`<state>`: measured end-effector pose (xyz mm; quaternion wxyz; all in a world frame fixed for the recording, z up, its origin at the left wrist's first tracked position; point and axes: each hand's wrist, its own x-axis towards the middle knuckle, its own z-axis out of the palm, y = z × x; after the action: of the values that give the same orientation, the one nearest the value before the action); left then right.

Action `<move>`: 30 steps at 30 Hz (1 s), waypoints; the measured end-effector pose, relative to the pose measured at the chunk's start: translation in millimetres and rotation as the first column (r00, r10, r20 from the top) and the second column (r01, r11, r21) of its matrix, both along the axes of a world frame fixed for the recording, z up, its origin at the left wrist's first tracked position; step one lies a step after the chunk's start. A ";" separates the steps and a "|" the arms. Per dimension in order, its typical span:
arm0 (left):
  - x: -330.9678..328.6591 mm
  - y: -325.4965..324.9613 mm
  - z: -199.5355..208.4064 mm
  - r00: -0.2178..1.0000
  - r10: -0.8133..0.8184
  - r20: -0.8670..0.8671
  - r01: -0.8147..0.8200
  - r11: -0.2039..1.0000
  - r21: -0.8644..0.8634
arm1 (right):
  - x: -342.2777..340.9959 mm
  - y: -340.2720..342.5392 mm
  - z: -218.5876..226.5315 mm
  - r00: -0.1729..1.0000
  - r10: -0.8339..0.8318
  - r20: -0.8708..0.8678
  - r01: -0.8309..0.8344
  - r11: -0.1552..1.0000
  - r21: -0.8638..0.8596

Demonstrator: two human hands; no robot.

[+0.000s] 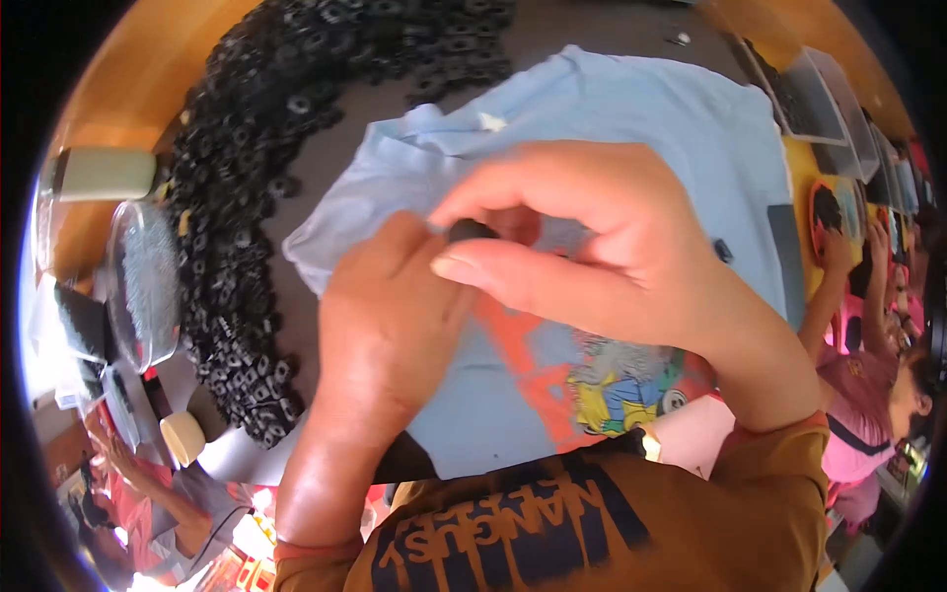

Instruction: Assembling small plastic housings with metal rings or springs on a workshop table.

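Note:
My right hand (621, 237) is closed, its thumb and bent fingers pinching a small black part (472, 232). Right against it is my left hand (385, 306), back upward, with the fingers curled under. What those left fingers hold, if anything, is hidden. Both hands are over a light blue cloth (681, 118) that has a colourful print (621, 385) and looks like a T-shirt spread on the dark table. Another small black piece (723, 251) lies on the cloth, to the right of my right wrist.
A heap of small black parts (232, 247) curves along the left and far sides. Left of it are a round clear dish (143, 286) of small silvery bits and a pale green container (107, 175). Clear plastic bins (824, 104) stand far right. People sit at both sides.

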<state>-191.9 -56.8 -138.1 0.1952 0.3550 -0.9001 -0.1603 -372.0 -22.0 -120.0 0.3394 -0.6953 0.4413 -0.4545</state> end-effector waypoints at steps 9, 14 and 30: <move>4.2 -4.8 7.6 0.988 0.079 -0.130 -0.070 0.995 0.072 | 12.7 -10.3 -6.6 0.904 -0.034 0.427 -0.066 0.974 0.218; 12.6 -11.8 4.7 0.882 0.180 -0.436 0.033 0.898 0.439 | 4.5 -3.1 8.8 0.755 -0.186 0.629 -0.195 0.852 0.485; 22.0 -2.8 17.9 0.709 0.337 -0.619 0.351 0.592 0.725 | 13.0 -2.8 -1.4 0.760 -0.094 0.643 -0.314 0.814 0.489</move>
<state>-169.9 -59.6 -120.2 0.3396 0.3094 -0.5810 -0.6718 -359.1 -24.8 -121.4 0.6881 -0.3893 0.3695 -0.4882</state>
